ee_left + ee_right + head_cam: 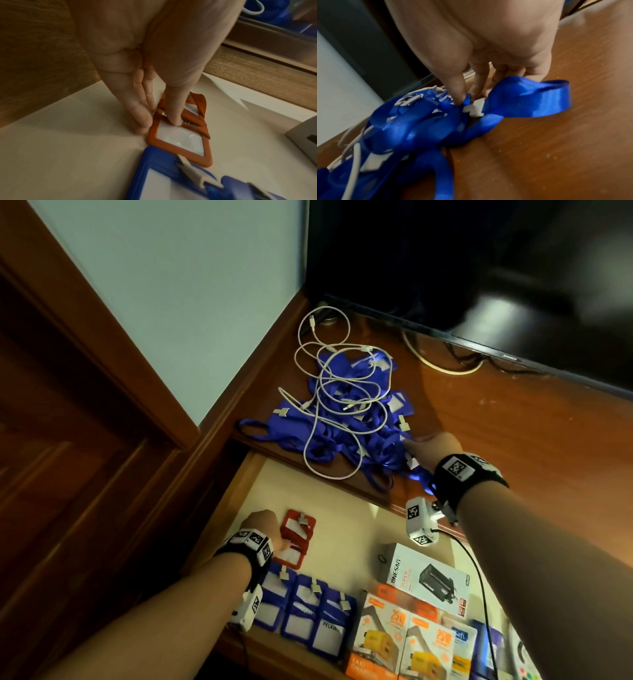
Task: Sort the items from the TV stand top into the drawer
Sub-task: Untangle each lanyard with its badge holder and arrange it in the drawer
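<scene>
A tangled pile of blue lanyards [346, 419] [412, 129] with white cables [322, 361] looped over it lies on the wooden TV stand top [513, 440]. My right hand [416, 446] [468, 97] reaches into the pile's right edge and pinches a blue strap beside a white clip [475, 108]. Below, the drawer [342, 525] stands pulled out. My left hand [263, 520] [158, 125] is inside it. Its thumb presses the face of a red badge holder [298, 530] [181, 140] lying flat, and its straight fingers [142, 121] lie along the holder's left edge.
A row of blue badge holders [308, 607] [159, 180] lies just in front of the red one. A white charger box [424, 577] and orange boxes [394, 642] fill the drawer's right side. The TV [479, 268] overhangs the back of the stand.
</scene>
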{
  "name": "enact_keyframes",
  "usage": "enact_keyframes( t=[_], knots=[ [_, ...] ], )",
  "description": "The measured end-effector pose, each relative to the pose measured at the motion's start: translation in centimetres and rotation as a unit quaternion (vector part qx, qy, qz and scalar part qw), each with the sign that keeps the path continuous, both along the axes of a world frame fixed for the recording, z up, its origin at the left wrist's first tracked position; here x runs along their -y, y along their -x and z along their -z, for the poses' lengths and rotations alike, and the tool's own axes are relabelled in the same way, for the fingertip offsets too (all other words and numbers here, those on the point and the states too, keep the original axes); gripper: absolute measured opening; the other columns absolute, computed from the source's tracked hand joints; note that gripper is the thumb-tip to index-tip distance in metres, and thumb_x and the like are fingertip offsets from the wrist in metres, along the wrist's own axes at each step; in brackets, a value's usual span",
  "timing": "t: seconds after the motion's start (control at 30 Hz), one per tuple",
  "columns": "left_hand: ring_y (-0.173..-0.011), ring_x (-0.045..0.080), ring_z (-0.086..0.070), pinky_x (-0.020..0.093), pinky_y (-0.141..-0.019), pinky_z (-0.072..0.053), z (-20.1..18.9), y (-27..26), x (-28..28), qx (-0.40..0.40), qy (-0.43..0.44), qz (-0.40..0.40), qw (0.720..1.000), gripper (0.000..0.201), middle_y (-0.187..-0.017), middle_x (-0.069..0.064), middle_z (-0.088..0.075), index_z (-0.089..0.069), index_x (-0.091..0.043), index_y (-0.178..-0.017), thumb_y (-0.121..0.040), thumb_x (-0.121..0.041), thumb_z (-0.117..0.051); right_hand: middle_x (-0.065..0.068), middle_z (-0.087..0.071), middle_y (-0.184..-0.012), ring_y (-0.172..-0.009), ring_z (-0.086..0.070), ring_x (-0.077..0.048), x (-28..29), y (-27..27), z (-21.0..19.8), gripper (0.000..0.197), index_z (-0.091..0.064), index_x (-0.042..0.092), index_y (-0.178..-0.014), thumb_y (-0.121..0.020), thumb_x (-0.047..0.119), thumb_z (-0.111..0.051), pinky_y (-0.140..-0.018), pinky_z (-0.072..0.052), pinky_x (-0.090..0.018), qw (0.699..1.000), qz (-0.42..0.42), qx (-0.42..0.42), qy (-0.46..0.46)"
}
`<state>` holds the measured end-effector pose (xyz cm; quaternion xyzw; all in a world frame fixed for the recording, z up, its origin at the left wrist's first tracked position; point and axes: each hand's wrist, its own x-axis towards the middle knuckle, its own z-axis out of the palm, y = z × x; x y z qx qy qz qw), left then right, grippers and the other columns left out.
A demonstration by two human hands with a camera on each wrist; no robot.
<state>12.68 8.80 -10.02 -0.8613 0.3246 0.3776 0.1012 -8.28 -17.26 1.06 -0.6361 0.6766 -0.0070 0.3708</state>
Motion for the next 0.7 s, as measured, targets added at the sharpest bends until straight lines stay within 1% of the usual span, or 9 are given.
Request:
enact_keyframes(
  t=[0.1, 0.2, 0.27, 0.37, 0.47, 0.5, 0.57, 0.63, 0.7],
  knots=[
    [-0.110, 0.026, -0.069, 0.035, -0.092, -0.057, -0.2, 0.0, -0.1, -0.008, -0.001, -0.003, 1.000, 0.053, -0.121, 0.008, -0.070, -0.065, -0.011, -0.120, -0.083, -0.044, -0.083, -0.014, -0.069, -0.105, -0.086, -0.058, -0.021, 0.1, 0.3, -0.6, 0.036, -0.074, 0.007, -0.118, -0.095, 0.035, -0.070, -0.075, -0.042, -0.030, 0.999, 0.025, 0.032, -0.010],
    [-0.100, 0.023, -0.069, 0.033, -0.086, -0.057, -0.6, -0.2, -0.2, -0.019, -0.002, -0.006, 1.000, 0.045, -0.115, 0.005, -0.072, -0.066, -0.012, -0.113, -0.083, -0.042, -0.083, -0.013, -0.069, -0.088, -0.071, -0.060, -0.026, 0.1, 0.8, -1.4, 0.018, -0.075, 0.013, -0.093, -0.092, 0.031, -0.072, -0.071, -0.047, -0.034, 0.995, 0.070, 0.065, -0.007],
    [-0.094, 0.022, -0.068, 0.032, -0.084, -0.057, -1.0, -0.5, -0.3, -0.028, -0.003, -0.005, 1.000, 0.037, -0.110, 0.004, -0.073, -0.066, -0.015, -0.102, -0.083, -0.042, -0.082, -0.016, -0.072, -0.084, -0.066, -0.062, -0.027, 0.3, 1.4, -2.2, 0.017, -0.071, 0.013, -0.085, -0.092, 0.029, -0.074, -0.067, -0.049, -0.034, 0.991, 0.102, 0.091, -0.005],
    [-0.088, 0.022, -0.071, 0.032, -0.078, -0.058, -2.4, -0.9, -0.1, -0.028, 0.010, 0.002, 1.000, 0.031, -0.101, 0.005, -0.076, -0.063, -0.018, -0.083, -0.085, -0.045, -0.078, -0.009, -0.069, -0.075, -0.059, -0.061, -0.020, 0.2, 2.2, -4.6, 0.016, -0.069, 0.009, -0.093, -0.096, 0.025, -0.071, -0.052, -0.049, -0.025, 0.989, 0.107, 0.101, 0.033],
    [-0.079, 0.023, -0.071, 0.029, -0.063, -0.051, -4.3, -1.2, 0.2, -0.019, 0.042, 0.009, 0.999, 0.042, -0.084, 0.004, -0.074, -0.065, -0.016, -0.077, -0.089, -0.056, -0.068, -0.012, -0.071, -0.080, -0.058, -0.065, -0.026, 0.1, 2.6, -7.5, 0.019, -0.066, 0.005, -0.101, -0.095, 0.023, -0.070, -0.058, -0.060, -0.036, 0.984, 0.092, 0.110, 0.103],
    [-0.075, 0.022, -0.071, 0.028, -0.061, -0.051, -5.5, -1.2, 0.5, -0.019, 0.058, 0.016, 0.998, 0.046, -0.078, 0.003, -0.072, -0.066, -0.015, -0.076, -0.090, -0.059, -0.065, -0.009, -0.070, -0.083, -0.063, -0.066, -0.026, 0.1, 2.8, -8.5, 0.020, -0.062, 0.008, -0.105, -0.095, 0.024, -0.069, -0.060, -0.060, -0.038, 0.981, 0.091, 0.108, 0.130],
    [-0.071, 0.021, -0.072, 0.032, -0.068, -0.059, -8.8, -0.7, 1.1, -0.030, 0.090, 0.034, 0.995, 0.050, -0.074, 0.002, -0.073, -0.070, -0.013, -0.079, -0.093, -0.060, -0.059, 0.001, -0.065, -0.084, -0.076, -0.067, -0.024, -0.2, 3.1, -10.8, 0.021, -0.055, 0.014, -0.109, -0.097, 0.027, -0.066, -0.063, -0.057, -0.037, 0.977, 0.069, 0.091, 0.182],
    [-0.069, 0.019, -0.072, 0.034, -0.076, -0.061, -13.1, 0.3, 2.2, -0.046, 0.135, 0.055, 0.988, 0.046, -0.072, 0.004, -0.074, -0.071, -0.012, -0.083, -0.096, -0.054, -0.059, 0.010, -0.057, -0.081, -0.080, -0.061, -0.019, -0.4, 3.8, -13.0, 0.018, -0.052, 0.018, -0.108, -0.099, 0.027, -0.063, -0.056, -0.049, -0.029, 0.967, 0.043, 0.088, 0.236],
    [-0.063, 0.018, -0.067, 0.032, -0.073, -0.056, -17.3, 1.5, 3.9, -0.036, 0.210, 0.086, 0.973, 0.047, -0.064, 0.003, -0.069, -0.066, -0.011, -0.075, -0.095, -0.054, -0.061, 0.010, -0.056, -0.083, -0.081, -0.061, -0.018, -0.8, 4.3, -15.1, 0.016, -0.050, 0.019, -0.108, -0.100, 0.026, -0.063, -0.052, -0.045, -0.024, 0.954, 0.030, 0.096, 0.281]
  ],
)
